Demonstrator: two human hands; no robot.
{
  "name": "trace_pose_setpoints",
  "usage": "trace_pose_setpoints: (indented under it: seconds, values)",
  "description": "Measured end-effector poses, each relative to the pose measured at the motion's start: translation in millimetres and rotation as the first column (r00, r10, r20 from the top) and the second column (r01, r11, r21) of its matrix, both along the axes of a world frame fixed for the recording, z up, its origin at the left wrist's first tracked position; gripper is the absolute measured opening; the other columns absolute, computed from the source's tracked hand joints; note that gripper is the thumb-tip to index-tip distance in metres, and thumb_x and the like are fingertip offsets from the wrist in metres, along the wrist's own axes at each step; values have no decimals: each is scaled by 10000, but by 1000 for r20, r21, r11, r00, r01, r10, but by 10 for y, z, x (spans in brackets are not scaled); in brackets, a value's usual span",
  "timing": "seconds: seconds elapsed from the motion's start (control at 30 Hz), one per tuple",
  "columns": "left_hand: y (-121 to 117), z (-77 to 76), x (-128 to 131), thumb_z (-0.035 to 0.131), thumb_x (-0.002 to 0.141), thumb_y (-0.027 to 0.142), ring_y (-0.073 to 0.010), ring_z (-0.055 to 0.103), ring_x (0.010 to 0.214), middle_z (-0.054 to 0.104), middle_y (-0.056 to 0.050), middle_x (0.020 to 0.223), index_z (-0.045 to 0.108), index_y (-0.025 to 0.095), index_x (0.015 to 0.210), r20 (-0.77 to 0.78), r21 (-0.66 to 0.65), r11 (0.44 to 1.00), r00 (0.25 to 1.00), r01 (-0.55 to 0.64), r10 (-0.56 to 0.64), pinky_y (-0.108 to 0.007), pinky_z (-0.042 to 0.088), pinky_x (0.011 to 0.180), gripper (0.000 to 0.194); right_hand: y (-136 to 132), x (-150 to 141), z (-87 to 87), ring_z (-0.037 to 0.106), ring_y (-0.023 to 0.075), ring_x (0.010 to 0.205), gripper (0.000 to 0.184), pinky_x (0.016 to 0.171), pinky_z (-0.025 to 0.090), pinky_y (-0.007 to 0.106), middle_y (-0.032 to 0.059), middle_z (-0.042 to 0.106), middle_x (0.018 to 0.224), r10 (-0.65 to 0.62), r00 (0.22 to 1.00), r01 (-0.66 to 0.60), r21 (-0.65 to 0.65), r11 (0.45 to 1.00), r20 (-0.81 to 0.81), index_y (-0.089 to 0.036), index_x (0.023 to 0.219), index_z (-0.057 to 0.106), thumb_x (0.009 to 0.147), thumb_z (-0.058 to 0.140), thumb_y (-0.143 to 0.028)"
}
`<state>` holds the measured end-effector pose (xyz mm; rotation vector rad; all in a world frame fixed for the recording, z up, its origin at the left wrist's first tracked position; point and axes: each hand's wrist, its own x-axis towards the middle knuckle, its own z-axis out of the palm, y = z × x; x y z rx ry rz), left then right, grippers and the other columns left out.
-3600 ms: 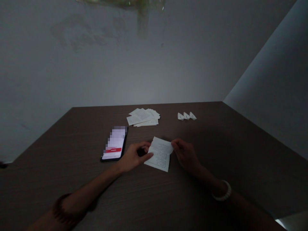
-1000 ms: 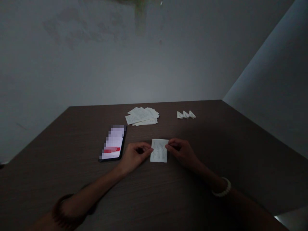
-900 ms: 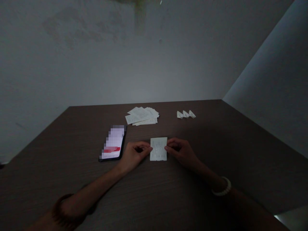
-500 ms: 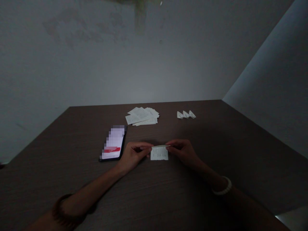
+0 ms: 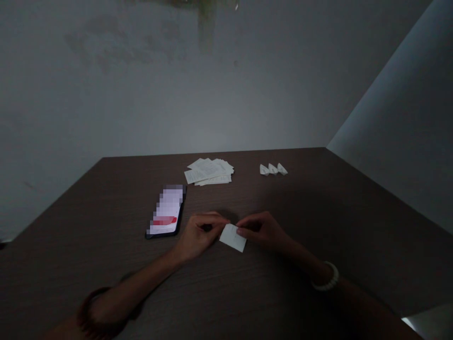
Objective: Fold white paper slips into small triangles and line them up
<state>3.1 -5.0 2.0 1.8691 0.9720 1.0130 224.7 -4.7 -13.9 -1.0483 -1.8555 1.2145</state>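
Observation:
A small folded slip of printed paper (image 5: 233, 237) lies tilted on the dark wooden table (image 5: 318, 222), between my two hands. My left hand (image 5: 200, 234) pinches its left edge with curled fingers. On the slip's right side, my right hand (image 5: 261, 230) presses the upper corner with closed fingertips. A dark bracelet is on my left wrist, a white one on my right.
A phone (image 5: 166, 212) with a lit screen lies just left of my left hand. Farther back sits a loose stack of paper slips (image 5: 209, 171). Three small folded paper pieces (image 5: 273, 169) stand in a row at the back right. Walls border the table.
The slip was folded from an open sheet into a smaller piece, its top edge brought down over the lower half. Both hands moved slightly nearer to me, and the paper now lies tilted.

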Motion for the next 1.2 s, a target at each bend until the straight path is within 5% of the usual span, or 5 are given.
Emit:
trace_pose_setpoints:
  seconds: [0.13, 0.33, 1.2]
  values:
    - [-5, -14, -17, 602, 859, 334, -159, 633, 693, 716, -53, 787, 719, 150, 975, -22, -93, 991, 996, -93, 91, -254, 496, 626, 247, 18, -11, 7, 661, 151, 680, 209, 607, 499, 238, 25, 740, 792, -82, 997, 83, 43, 996, -12, -192, 896, 754, 841, 625, -347]
    - [-35, 34, 63, 674, 803, 375, -139, 599, 615, 708, -43, 716, 730, 143, 798, -48, -216, 974, 998, -61, 51, -225, 448, 556, 238, 18, -28, 40, 668, 166, 683, 199, 593, 496, 244, 30, 740, 784, -241, 970, 243, 83, 966, -43, -186, 889, 746, 831, 632, -338]
    - [-56, 49, 91, 675, 787, 382, -57, 436, 422, 641, -24, 578, 733, 112, 744, 21, -387, 920, 997, -59, 72, -150, 312, 376, 279, -3, -46, 12, 677, 161, 673, 176, 596, 504, 233, 38, 733, 763, -184, 977, 185, 0, 983, -105, -160, 843, 705, 791, 683, -327]
